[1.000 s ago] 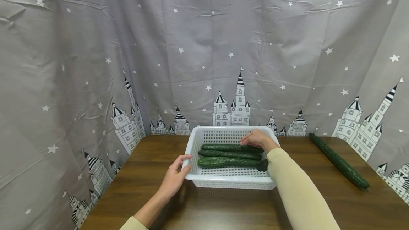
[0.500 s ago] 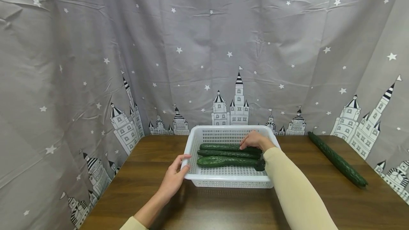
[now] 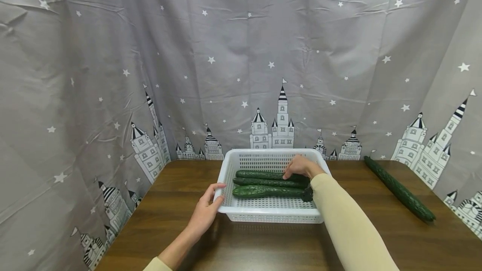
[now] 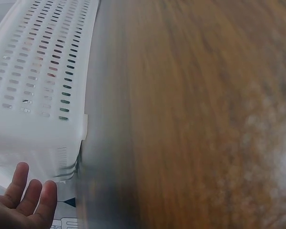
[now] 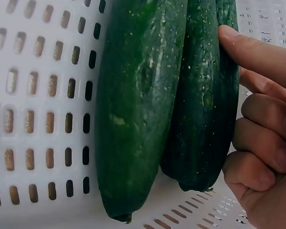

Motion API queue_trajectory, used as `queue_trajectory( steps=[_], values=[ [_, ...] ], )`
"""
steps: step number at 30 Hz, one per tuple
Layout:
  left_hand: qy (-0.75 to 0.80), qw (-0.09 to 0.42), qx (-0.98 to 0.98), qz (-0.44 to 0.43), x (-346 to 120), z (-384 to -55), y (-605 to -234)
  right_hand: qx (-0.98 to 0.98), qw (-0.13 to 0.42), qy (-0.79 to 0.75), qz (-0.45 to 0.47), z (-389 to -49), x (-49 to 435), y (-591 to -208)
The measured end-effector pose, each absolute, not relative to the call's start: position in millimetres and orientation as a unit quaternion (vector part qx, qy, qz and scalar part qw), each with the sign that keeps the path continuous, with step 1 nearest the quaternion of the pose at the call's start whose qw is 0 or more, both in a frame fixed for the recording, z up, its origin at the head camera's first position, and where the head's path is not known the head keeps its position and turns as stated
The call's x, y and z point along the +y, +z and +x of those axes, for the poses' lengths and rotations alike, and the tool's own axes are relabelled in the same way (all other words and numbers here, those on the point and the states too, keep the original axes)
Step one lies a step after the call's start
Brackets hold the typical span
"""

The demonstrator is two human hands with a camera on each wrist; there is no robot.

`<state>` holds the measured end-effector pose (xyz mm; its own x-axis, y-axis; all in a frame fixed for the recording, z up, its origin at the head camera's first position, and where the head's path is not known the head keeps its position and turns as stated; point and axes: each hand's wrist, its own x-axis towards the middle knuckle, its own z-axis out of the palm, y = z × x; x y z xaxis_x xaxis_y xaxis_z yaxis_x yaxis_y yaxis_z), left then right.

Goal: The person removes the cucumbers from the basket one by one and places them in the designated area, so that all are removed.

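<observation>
In the head view a white perforated plastic basket [image 3: 271, 211] stands on the wooden table. Three dark green cucumbers lie side by side in it: a near one [image 3: 256, 191], a middle one [image 3: 263, 182] and a far one [image 3: 257, 174]. My left hand [image 3: 205, 210] grips the basket's left rim; the left wrist view shows curled fingers [image 4: 46, 200] beside its outer wall. Reaching in from the right, my right hand [image 3: 301, 166] pinches the far cucumber near its right end. In the right wrist view the thumb [image 5: 248, 50] presses its side, the other fingers curled.
Another long cucumber [image 3: 399, 189] lies slanted on the table [image 3: 271, 246] to the right of the basket. Behind the table hangs a grey curtain [image 3: 233, 53] with stars and castles, reaching round both sides.
My right hand has come down slightly onto the far cucumber, then stays nearly still. The near cucumber's right end has shifted a little left. My left hand keeps its place on the rim.
</observation>
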<state>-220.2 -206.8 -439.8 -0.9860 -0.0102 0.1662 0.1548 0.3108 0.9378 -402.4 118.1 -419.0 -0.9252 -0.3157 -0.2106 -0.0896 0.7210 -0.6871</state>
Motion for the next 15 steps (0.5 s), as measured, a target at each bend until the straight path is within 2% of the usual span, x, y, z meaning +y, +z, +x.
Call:
queue_trajectory(
  steps=[9, 15],
  values=[
    [-0.581, 0.076, -0.808, -0.054, -206.8, -219.0, -437.7, 0.924, 0.143, -0.322, -0.152, -401.2, 121.5, -416.9],
    [-0.572, 0.076, -0.815, -0.051, -207.5, -217.8, -438.0, 0.921, 0.152, -0.328, -0.141, -402.1, 120.0, -423.1]
  ],
)
